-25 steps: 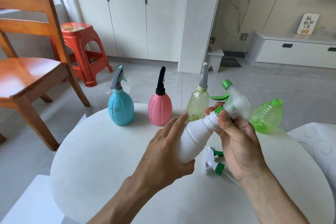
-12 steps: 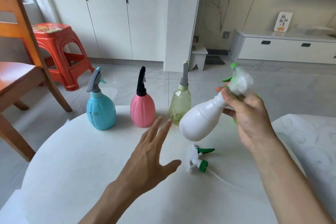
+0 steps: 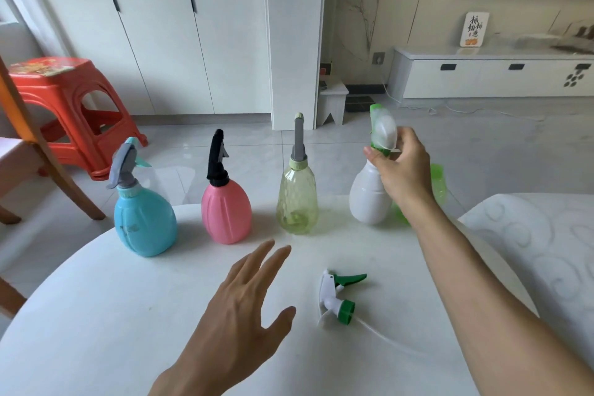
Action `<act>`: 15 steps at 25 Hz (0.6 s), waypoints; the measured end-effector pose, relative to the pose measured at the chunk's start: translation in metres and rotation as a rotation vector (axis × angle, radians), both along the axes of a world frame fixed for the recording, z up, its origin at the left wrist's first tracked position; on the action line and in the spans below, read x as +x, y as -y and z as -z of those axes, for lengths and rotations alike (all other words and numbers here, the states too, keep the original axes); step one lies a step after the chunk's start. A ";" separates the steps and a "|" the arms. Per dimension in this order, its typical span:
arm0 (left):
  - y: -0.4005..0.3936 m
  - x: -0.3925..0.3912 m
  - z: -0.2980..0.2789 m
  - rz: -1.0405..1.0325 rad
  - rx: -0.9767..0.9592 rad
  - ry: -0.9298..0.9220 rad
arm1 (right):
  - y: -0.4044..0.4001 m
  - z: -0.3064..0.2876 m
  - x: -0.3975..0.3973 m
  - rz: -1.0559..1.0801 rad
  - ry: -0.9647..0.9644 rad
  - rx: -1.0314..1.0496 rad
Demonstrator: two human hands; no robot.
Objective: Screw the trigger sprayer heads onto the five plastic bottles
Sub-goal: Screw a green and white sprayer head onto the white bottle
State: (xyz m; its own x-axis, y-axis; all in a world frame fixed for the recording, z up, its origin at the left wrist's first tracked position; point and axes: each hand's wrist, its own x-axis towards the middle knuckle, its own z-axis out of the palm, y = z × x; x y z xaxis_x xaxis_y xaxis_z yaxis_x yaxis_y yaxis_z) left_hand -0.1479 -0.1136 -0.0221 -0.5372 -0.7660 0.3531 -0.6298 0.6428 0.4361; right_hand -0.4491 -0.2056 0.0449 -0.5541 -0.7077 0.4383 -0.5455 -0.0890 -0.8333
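Observation:
Along the far edge of the round white table (image 3: 96, 315) stand a blue bottle (image 3: 144, 222), a pink bottle (image 3: 226, 210) and a pale yellow-green bottle (image 3: 297, 199), each with a sprayer head on. My right hand (image 3: 401, 170) grips the neck of a white bottle (image 3: 366, 196), which stands upright at the row's right end and wears a white-and-green sprayer head (image 3: 382, 128). A green bottle (image 3: 438, 183) is mostly hidden behind that hand. A loose white-and-green sprayer head (image 3: 337, 297) lies on the table. My left hand (image 3: 238, 309) hovers open over the table.
A wooden chair (image 3: 35, 138) and a red plastic stool (image 3: 67, 106) stand to the left of the table. A white patterned seat (image 3: 540, 235) sits at the right. White cabinets and a low TV unit line the far walls.
My right hand has carried the white bottle from a tilted hold in the air to upright at the row's right end. My left hand let go of it and now hovers open.

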 end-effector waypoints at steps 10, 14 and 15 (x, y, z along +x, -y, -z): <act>-0.001 0.000 -0.002 -0.009 0.018 0.002 | 0.009 0.026 0.010 0.011 -0.071 0.081; -0.003 0.000 -0.003 -0.007 0.023 -0.002 | 0.006 0.038 0.005 0.042 -0.099 0.158; -0.003 0.000 -0.003 -0.008 0.023 -0.002 | 0.005 0.039 0.005 0.037 -0.091 0.163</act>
State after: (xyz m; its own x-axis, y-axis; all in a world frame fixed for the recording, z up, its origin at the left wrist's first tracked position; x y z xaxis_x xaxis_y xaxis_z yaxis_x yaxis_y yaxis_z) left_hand -0.1480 -0.1101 -0.0192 -0.5299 -0.7784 0.3366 -0.6341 0.6273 0.4521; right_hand -0.4444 -0.2104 0.0063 -0.5443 -0.7536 0.3687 -0.6197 0.0649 -0.7821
